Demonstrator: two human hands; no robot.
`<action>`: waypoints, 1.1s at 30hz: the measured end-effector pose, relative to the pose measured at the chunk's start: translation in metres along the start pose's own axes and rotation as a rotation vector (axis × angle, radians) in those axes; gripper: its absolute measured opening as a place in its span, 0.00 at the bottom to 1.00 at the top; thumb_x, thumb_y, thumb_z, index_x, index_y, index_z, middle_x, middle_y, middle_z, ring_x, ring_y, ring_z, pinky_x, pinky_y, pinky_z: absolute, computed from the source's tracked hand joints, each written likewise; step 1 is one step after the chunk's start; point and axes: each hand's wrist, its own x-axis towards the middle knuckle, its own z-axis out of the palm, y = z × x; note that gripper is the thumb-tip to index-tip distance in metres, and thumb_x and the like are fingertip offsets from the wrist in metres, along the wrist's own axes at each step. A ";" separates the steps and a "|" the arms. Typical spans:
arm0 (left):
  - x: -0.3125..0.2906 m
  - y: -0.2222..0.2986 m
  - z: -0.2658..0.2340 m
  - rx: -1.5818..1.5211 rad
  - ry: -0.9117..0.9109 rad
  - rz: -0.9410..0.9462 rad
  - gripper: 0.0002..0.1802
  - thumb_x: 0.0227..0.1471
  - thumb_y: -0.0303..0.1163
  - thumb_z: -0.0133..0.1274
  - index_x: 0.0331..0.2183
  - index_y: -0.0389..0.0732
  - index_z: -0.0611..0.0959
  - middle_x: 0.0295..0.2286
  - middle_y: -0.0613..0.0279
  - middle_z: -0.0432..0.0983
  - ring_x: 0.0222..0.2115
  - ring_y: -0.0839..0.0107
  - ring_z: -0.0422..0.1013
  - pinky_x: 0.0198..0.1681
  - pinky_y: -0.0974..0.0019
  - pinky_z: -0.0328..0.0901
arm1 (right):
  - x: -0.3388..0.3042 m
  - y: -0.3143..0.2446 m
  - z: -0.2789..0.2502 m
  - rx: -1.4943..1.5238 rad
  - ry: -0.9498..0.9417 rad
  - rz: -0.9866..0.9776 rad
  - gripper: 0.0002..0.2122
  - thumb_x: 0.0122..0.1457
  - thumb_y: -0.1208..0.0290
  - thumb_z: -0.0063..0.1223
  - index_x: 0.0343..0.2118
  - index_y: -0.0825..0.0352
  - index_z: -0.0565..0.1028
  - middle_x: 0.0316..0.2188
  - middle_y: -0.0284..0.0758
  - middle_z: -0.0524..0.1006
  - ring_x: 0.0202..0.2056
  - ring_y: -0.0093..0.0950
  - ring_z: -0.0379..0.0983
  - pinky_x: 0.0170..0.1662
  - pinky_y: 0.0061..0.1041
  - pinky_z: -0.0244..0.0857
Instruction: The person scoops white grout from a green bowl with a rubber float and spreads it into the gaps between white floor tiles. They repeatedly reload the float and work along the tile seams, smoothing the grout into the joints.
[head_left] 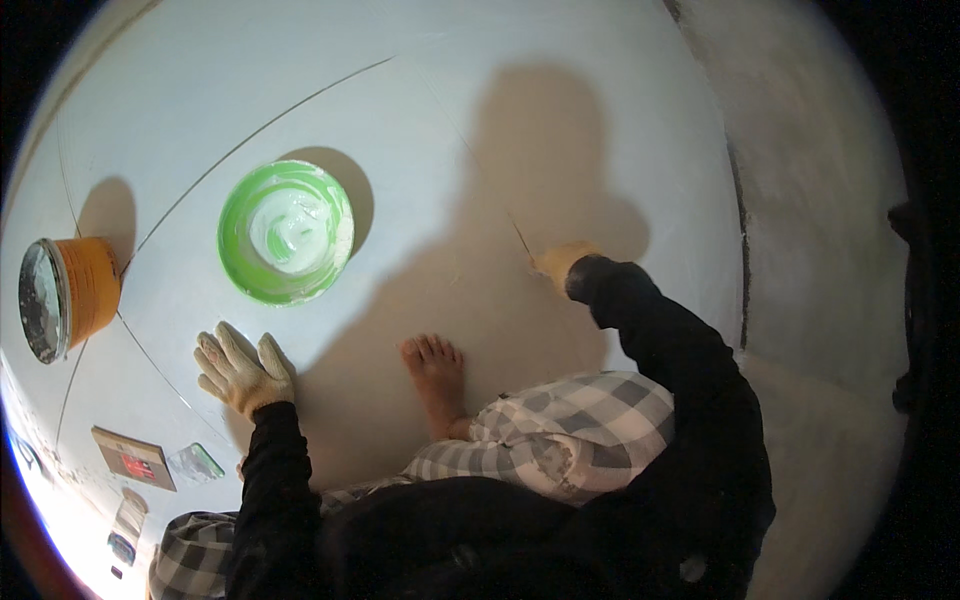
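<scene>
My left hand (243, 372), in a pale knit glove, rests palm down on the light tiled floor (430, 130) with its fingers spread. Just beyond it sits a round green bowl (232, 240) with wet white paste smeared inside. My right hand (567, 264), in a yellowish glove, is low over the floor at the end of a dark joint line between tiles. Its fingers look drawn together in my shadow, and whatever they hold is too small or hidden to make out.
An orange tub (92, 285) with a smeared lid stands at the far left. Nearer lie a brown cardboard piece (134, 458) and a small clear packet (197, 464). My bare foot (434, 380) is on the floor between my hands. A grey strip (810, 200) runs along the right.
</scene>
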 end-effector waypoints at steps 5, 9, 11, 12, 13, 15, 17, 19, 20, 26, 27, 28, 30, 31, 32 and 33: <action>-0.002 0.004 -0.001 0.026 0.025 0.018 0.39 0.54 0.49 0.57 0.61 0.38 0.70 0.60 0.39 0.64 0.62 0.39 0.57 0.61 0.37 0.51 | 0.038 0.059 -0.057 0.245 0.356 -0.089 0.23 0.60 0.76 0.54 0.59 0.58 0.72 0.55 0.43 0.76 0.54 0.44 0.75 0.57 0.43 0.69; 0.000 0.008 -0.005 0.017 0.044 0.013 0.38 0.54 0.50 0.56 0.61 0.39 0.70 0.61 0.39 0.63 0.63 0.40 0.56 0.61 0.37 0.50 | 0.110 0.088 -0.104 0.059 0.246 0.098 0.26 0.55 0.76 0.55 0.59 0.59 0.73 0.54 0.44 0.76 0.54 0.44 0.75 0.55 0.41 0.70; -0.001 0.007 -0.006 0.008 0.023 0.003 0.38 0.54 0.50 0.56 0.61 0.40 0.70 0.61 0.40 0.63 0.63 0.40 0.56 0.61 0.36 0.50 | 0.129 0.079 -0.096 -0.126 0.124 0.149 0.27 0.52 0.74 0.53 0.59 0.61 0.73 0.54 0.45 0.77 0.54 0.45 0.74 0.55 0.41 0.69; -0.002 0.006 -0.005 -0.005 0.028 0.004 0.38 0.54 0.50 0.56 0.61 0.40 0.70 0.61 0.40 0.63 0.63 0.40 0.56 0.61 0.36 0.50 | 0.128 0.074 -0.084 -0.184 0.127 0.055 0.32 0.44 0.76 0.54 0.59 0.62 0.73 0.55 0.44 0.76 0.55 0.45 0.73 0.55 0.40 0.70; -0.002 0.005 -0.005 0.015 0.002 -0.005 0.38 0.54 0.50 0.56 0.61 0.40 0.70 0.61 0.40 0.63 0.63 0.40 0.56 0.62 0.36 0.49 | 0.128 0.059 -0.069 -0.232 0.010 -0.019 0.34 0.44 0.78 0.54 0.61 0.57 0.72 0.55 0.44 0.76 0.54 0.44 0.75 0.53 0.41 0.72; -0.002 0.005 -0.002 0.031 0.004 -0.014 0.38 0.54 0.50 0.56 0.61 0.41 0.70 0.62 0.41 0.62 0.63 0.41 0.56 0.63 0.36 0.48 | 0.110 0.044 -0.035 -0.280 -0.125 -0.120 0.37 0.44 0.79 0.54 0.63 0.51 0.70 0.54 0.44 0.77 0.53 0.43 0.76 0.51 0.41 0.74; -0.002 0.004 0.000 0.004 -0.007 -0.027 0.39 0.55 0.50 0.55 0.62 0.41 0.69 0.63 0.41 0.61 0.65 0.41 0.54 0.64 0.35 0.46 | 0.093 0.044 -0.018 -0.201 -0.117 -0.278 0.37 0.45 0.78 0.53 0.63 0.49 0.70 0.53 0.45 0.77 0.51 0.44 0.77 0.50 0.41 0.74; -0.002 0.005 0.001 0.001 -0.035 -0.047 0.39 0.55 0.50 0.54 0.63 0.42 0.68 0.63 0.42 0.60 0.65 0.41 0.52 0.65 0.35 0.43 | 0.083 0.055 -0.019 -0.118 -0.144 -0.409 0.37 0.45 0.79 0.52 0.64 0.48 0.70 0.53 0.47 0.77 0.49 0.45 0.78 0.50 0.41 0.75; -0.002 0.005 0.001 0.011 -0.056 -0.055 0.39 0.56 0.51 0.54 0.63 0.42 0.68 0.64 0.42 0.59 0.66 0.42 0.52 0.66 0.34 0.42 | 0.084 0.060 -0.028 -0.270 -0.018 -0.417 0.38 0.43 0.80 0.52 0.63 0.51 0.70 0.47 0.49 0.79 0.45 0.47 0.79 0.47 0.43 0.75; -0.003 0.005 0.001 0.030 -0.078 -0.065 0.39 0.57 0.53 0.51 0.64 0.42 0.68 0.65 0.43 0.57 0.67 0.42 0.50 0.67 0.35 0.40 | 0.133 0.042 -0.127 -0.242 0.447 -0.460 0.19 0.47 0.74 0.57 0.45 0.62 0.79 0.34 0.48 0.81 0.37 0.46 0.80 0.38 0.43 0.74; -0.004 0.005 0.002 0.034 -0.079 -0.061 0.39 0.57 0.54 0.51 0.64 0.42 0.68 0.65 0.43 0.57 0.67 0.42 0.50 0.67 0.35 0.40 | 0.144 0.023 -0.144 -0.132 0.227 -0.245 0.24 0.54 0.72 0.53 0.57 0.63 0.73 0.45 0.47 0.80 0.48 0.45 0.76 0.52 0.40 0.69; -0.004 0.004 0.002 0.030 -0.081 -0.071 0.39 0.57 0.54 0.51 0.64 0.42 0.68 0.65 0.43 0.57 0.67 0.42 0.50 0.67 0.35 0.40 | 0.149 0.002 -0.152 0.038 0.263 -0.215 0.22 0.58 0.63 0.50 0.55 0.63 0.75 0.47 0.47 0.80 0.49 0.45 0.76 0.54 0.40 0.67; -0.004 0.004 0.003 0.025 -0.070 -0.066 0.39 0.57 0.54 0.50 0.64 0.43 0.68 0.65 0.43 0.57 0.67 0.42 0.50 0.67 0.35 0.39 | 0.152 -0.036 -0.163 0.134 0.240 -0.134 0.26 0.65 0.45 0.43 0.52 0.63 0.78 0.52 0.49 0.78 0.50 0.45 0.76 0.56 0.40 0.65; -0.005 0.004 0.002 0.027 -0.083 -0.071 0.39 0.57 0.54 0.50 0.64 0.43 0.68 0.65 0.43 0.57 0.67 0.42 0.50 0.67 0.35 0.39 | 0.146 -0.051 -0.160 0.094 0.273 -0.072 0.26 0.65 0.45 0.44 0.52 0.62 0.78 0.52 0.49 0.78 0.50 0.45 0.76 0.56 0.40 0.65; -0.004 0.005 0.002 0.029 -0.087 -0.074 0.39 0.57 0.54 0.50 0.64 0.43 0.68 0.65 0.43 0.57 0.67 0.42 0.50 0.67 0.35 0.40 | 0.135 -0.061 -0.151 0.036 0.265 -0.125 0.21 0.64 0.53 0.45 0.48 0.64 0.79 0.49 0.49 0.79 0.47 0.45 0.77 0.53 0.42 0.67; -0.004 0.005 0.003 0.031 -0.090 -0.079 0.39 0.57 0.54 0.50 0.64 0.43 0.68 0.65 0.43 0.57 0.67 0.42 0.49 0.67 0.35 0.40 | 0.120 -0.070 -0.134 -0.023 0.258 -0.178 0.16 0.62 0.61 0.45 0.43 0.67 0.80 0.45 0.48 0.80 0.44 0.44 0.79 0.49 0.43 0.69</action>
